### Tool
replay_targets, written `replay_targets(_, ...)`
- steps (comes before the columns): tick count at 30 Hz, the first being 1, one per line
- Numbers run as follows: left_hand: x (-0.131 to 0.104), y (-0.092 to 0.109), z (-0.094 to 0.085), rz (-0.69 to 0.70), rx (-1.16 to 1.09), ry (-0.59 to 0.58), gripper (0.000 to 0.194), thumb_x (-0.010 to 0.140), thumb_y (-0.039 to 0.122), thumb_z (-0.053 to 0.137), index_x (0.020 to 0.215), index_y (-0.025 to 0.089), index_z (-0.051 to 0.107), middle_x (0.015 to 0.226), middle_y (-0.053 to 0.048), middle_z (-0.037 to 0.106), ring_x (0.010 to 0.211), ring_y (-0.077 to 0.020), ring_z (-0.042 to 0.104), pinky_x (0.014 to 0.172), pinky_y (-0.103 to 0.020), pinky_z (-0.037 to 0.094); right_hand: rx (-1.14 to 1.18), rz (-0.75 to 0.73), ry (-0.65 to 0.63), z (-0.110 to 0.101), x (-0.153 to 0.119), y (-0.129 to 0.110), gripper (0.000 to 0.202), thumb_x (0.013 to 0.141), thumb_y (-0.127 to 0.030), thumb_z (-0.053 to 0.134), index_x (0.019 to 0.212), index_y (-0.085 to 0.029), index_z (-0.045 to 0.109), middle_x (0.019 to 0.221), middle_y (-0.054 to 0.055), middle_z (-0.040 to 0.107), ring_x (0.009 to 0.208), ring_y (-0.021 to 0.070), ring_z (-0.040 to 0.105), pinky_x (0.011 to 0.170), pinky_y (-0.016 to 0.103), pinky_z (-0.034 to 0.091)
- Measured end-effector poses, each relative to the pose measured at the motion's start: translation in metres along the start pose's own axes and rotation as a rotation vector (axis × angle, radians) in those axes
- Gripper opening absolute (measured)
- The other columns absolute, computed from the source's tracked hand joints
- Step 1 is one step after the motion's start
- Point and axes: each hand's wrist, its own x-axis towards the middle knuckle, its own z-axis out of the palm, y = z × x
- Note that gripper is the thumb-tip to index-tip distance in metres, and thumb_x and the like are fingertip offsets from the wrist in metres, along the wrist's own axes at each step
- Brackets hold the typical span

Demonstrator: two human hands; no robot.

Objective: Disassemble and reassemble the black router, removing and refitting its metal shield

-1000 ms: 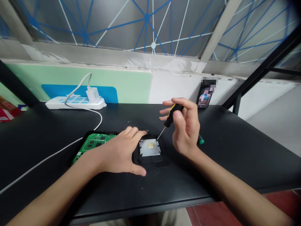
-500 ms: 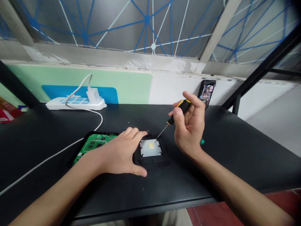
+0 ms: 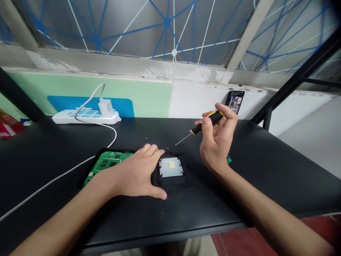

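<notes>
My right hand (image 3: 220,142) is closed around the black and yellow handle of a screwdriver (image 3: 207,122). Its thin shaft slants down to the left, and the tip is just behind a black plastic cover (image 3: 177,180), close to a tiny screw (image 3: 167,148). On that cover sits a square silver metal plate (image 3: 167,171) with a small pale yellow pad (image 3: 171,164) at its middle. My left hand (image 3: 135,170) rests at the cover's left edge, thumb and fingers spread. Partly hidden under my left forearm lies a green circuit board (image 3: 106,161) in a black casing.
A white power strip (image 3: 64,118) with a plugged-in charger (image 3: 106,107) stands at the back left, its white cable (image 3: 61,175) running across the black table (image 3: 186,217). A phone (image 3: 234,101) leans on the wall. A small green object (image 3: 229,159) is beside my right wrist.
The screwdriver tip has left the metal plate's far right corner and moved left and back, past the cover's edge. My right hand has shifted slightly right. My left hand stays in place.
</notes>
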Motion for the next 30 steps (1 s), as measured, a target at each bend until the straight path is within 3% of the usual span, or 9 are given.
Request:
replay_targets(12,-0.001,0.003,-0.002,0.008,-0.018,-0.006,0.091,0.071,0.067,0.076,0.140,0.015,0.048,0.124,-0.012,0.052,0.118,-0.0347,0.048,0.104,-0.048,0.045,0.009,0.048,-0.010,0.001,-0.003,0.002,0.034,0.097,-0.029,0.056,0.130,-0.035,0.050,0.102,0.004,0.058,0.080,0.0178,0.066,0.071,0.039,0.060)
replay_targets(19,-0.001,0.005,-0.003,-0.014,-0.039,0.007,0.091,0.073,0.071,0.073,0.140,0.015,0.050,0.125,-0.013,0.055,0.120,-0.0354,0.050,0.103,-0.047,0.044,0.044,0.195,-0.028,0.003,-0.006,-0.005,0.029,0.097,-0.028,0.057,0.124,-0.031,0.049,0.102,0.003,0.059,0.080,0.0147,0.067,0.074,0.035,0.062)
replay_targets(25,0.007,0.001,-0.003,-0.068,-0.008,0.168,0.058,0.095,0.055,0.057,0.133,0.012,0.054,0.123,-0.013,0.062,0.118,-0.0318,0.052,0.104,-0.045,0.042,0.098,0.270,-0.042,0.007,-0.009,-0.008,0.031,0.096,-0.029,0.058,0.124,-0.029,0.046,0.104,0.002,0.058,0.082,0.0133,0.069,0.077,0.034,0.064)
replay_targets(30,0.016,-0.008,0.001,-0.099,0.059,0.315,0.035,0.096,0.038,0.057,0.122,0.015,0.060,0.118,-0.010,0.064,0.111,-0.0294,0.054,0.098,-0.045,0.044,0.106,0.293,-0.048,0.010,-0.010,-0.012,0.030,0.096,-0.029,0.058,0.122,-0.028,0.044,0.103,0.002,0.058,0.083,0.0133,0.071,0.076,0.034,0.064)
